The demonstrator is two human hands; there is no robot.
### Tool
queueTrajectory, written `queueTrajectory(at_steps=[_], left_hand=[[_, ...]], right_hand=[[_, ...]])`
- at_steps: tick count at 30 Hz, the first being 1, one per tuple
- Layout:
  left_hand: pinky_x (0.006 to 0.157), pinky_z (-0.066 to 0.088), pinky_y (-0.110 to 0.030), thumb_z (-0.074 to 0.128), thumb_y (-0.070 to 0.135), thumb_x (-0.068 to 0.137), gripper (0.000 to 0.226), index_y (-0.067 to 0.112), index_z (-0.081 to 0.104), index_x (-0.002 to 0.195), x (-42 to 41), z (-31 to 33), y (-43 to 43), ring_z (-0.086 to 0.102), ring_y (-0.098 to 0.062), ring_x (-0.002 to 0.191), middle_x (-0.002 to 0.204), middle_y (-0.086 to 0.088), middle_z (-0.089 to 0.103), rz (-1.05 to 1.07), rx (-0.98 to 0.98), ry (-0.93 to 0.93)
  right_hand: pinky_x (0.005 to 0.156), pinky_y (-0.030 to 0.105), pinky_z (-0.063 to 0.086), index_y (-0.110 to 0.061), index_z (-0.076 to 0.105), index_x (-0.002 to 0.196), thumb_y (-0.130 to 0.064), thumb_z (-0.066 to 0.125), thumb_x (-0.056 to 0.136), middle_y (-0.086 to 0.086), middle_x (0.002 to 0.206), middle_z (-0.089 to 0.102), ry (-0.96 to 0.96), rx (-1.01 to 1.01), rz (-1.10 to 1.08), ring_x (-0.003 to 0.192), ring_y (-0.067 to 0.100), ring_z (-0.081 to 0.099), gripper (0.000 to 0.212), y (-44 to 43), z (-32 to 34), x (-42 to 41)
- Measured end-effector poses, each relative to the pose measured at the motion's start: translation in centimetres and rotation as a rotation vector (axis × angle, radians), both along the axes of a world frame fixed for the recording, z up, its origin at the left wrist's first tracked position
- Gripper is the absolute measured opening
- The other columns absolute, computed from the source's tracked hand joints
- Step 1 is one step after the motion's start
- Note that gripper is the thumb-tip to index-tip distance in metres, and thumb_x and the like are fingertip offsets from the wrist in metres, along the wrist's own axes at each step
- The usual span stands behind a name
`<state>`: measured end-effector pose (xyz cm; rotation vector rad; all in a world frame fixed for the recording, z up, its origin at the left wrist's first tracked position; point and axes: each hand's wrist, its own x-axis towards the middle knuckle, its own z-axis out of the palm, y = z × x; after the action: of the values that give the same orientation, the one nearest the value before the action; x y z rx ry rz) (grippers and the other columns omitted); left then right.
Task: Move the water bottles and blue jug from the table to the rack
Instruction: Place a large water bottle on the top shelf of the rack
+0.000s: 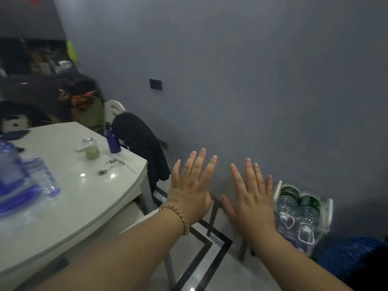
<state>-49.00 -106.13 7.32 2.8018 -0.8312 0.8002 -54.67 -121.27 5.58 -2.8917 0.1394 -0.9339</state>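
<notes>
Left hand and right hand: empty, fingers spread, centre frame.
Blue jug and water bottle stand on the surface, left edge; two bottles sit in the rack, lower right.

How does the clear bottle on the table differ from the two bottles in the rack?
The clear ribbed plastic bottle is on the white table beside the large blue jug; the two green-labelled bottles sit side by side in the white rack by the wall. The table bottle shows no green label; the rack bottles do. All are clear plastic.
</notes>
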Motion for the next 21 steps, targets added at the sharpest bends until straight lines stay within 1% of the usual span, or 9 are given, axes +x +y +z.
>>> queueTrajectory(at_steps=[3, 7, 10, 13, 14, 15, 17, 19, 21], left_hand=[[0.11, 0.006, -0.051, 0.07, 0.032, 0.065, 0.105, 0.023, 0.006, 0.148, -1.9, 0.7, 5.5, 0.006, -0.026, 0.141, 0.155, -0.008, 0.01, 0.063, -0.003, -0.049], [0.109, 0.01, -0.051, 0.067, 0.041, 0.069, 0.099, 0.024, 0.009, 0.147, -4.3, 1.1, 13.7, 0.014, -0.027, 0.14, 0.155, -0.008, 0.012, 0.111, 0.004, -0.069], [0.11, 0.004, -0.05, 0.064, 0.042, 0.076, 0.093, 0.026, 0.005, 0.147, -6.7, 0.8, 22.1, 0.011, -0.028, 0.141, 0.156, -0.008, 0.01, 0.191, 0.048, -0.049], [0.108, -0.013, -0.047, 0.06, 0.041, 0.08, 0.091, 0.028, -0.003, 0.145, -9.3, 0.0, 32.4, 0.005, -0.027, 0.142, 0.157, -0.007, 0.003, 0.261, 0.075, 0.01], [0.107, -0.017, -0.046, 0.059, 0.041, 0.081, 0.092, 0.029, -0.005, 0.145, -9.8, -0.2, 33.8, 0.002, -0.027, 0.142, 0.157, -0.006, -0.001, 0.269, 0.074, 0.005], [0.108, -0.017, -0.046, 0.059, 0.041, 0.081, 0.092, 0.03, -0.007, 0.144, -10.2, -0.5, 35.4, -0.001, -0.026, 0.142, 0.157, -0.005, -0.004, 0.281, 0.076, -0.011], [0.11, -0.013, -0.048, 0.055, 0.042, 0.083, 0.092, 0.033, -0.014, 0.142, -11.6, -0.7, 41.5, -0.007, -0.025, 0.142, 0.156, -0.002, -0.012, 0.333, 0.094, 0.065], [0.112, -0.009, -0.048, 0.052, 0.039, 0.084, 0.092, 0.034, -0.021, 0.14, -12.3, -1.2, 46.0, -0.011, -0.024, 0.142, 0.156, -0.002, -0.015, 0.368, 0.108, 0.051], [0.112, -0.009, -0.048, 0.049, 0.036, 0.085, 0.09, 0.033, -0.023, 0.138, -12.7, -1.5, 49.9, -0.012, -0.023, 0.142, 0.156, -0.002, -0.014, 0.401, 0.098, 0.072]], right_hand=[[0.113, 0.051, -0.001, -0.022, 0.014, 0.149, -0.046, 0.058, 0.084, 0.013, 0.157, 0.006, 0.017, -0.003, 0.082, 0.144, 0.027, -0.002, 0.082, 5.2, 0.1, -1.1], [0.113, 0.05, -0.005, -0.027, -0.001, 0.148, -0.05, 0.051, 0.088, 0.009, 0.157, -0.003, 0.056, -0.04, 0.198, 0.144, 0.024, -0.01, 0.083, 14.6, -0.6, -2.1], [0.113, 0.049, -0.01, -0.026, 0.001, 0.148, -0.052, 0.044, 0.091, 0.009, 0.157, -0.006, 0.062, -0.038, 0.254, 0.143, 0.024, -0.011, 0.076, 23.4, -1.2, -3.3], [0.109, 0.045, -0.023, -0.029, -0.008, 0.148, -0.052, 0.042, 0.091, 0.006, 0.155, -0.017, 0.106, -0.02, 0.348, 0.14, 0.022, -0.023, 0.078, 34.1, -2.2, -5.3], [0.109, 0.045, -0.024, -0.03, -0.009, 0.147, -0.05, 0.043, 0.091, 0.006, 0.155, -0.019, 0.122, -0.004, 0.371, 0.14, 0.022, -0.025, 0.08, 35.5, -2.8, -5.6], [0.109, 0.045, -0.022, -0.03, -0.01, 0.147, -0.048, 0.045, 0.091, 0.006, 0.154, -0.02, 0.15, -0.008, 0.385, 0.14, 0.022, -0.024, 0.081, 37.2, -3.0, -6.1], [0.111, 0.049, -0.013, -0.028, -0.007, 0.148, -0.045, 0.05, 0.088, 0.008, 0.154, -0.017, 0.172, -0.048, 0.452, 0.142, 0.026, -0.017, 0.084, 43.6, -3.2, -6.8], [0.111, 0.053, 0.003, -0.023, 0.013, 0.149, -0.044, 0.06, 0.082, 0.013, 0.156, 0.003, 0.186, -0.032, 0.479, 0.143, 0.03, 0.0, 0.085, 47.6, -3.2, -7.3], [0.11, 0.054, 0.011, -0.02, 0.025, 0.147, -0.043, 0.067, 0.077, 0.014, 0.154, 0.013, 0.176, -0.024, 0.496, 0.141, 0.03, 0.008, 0.085, 51.1, -3.2, -6.9]])
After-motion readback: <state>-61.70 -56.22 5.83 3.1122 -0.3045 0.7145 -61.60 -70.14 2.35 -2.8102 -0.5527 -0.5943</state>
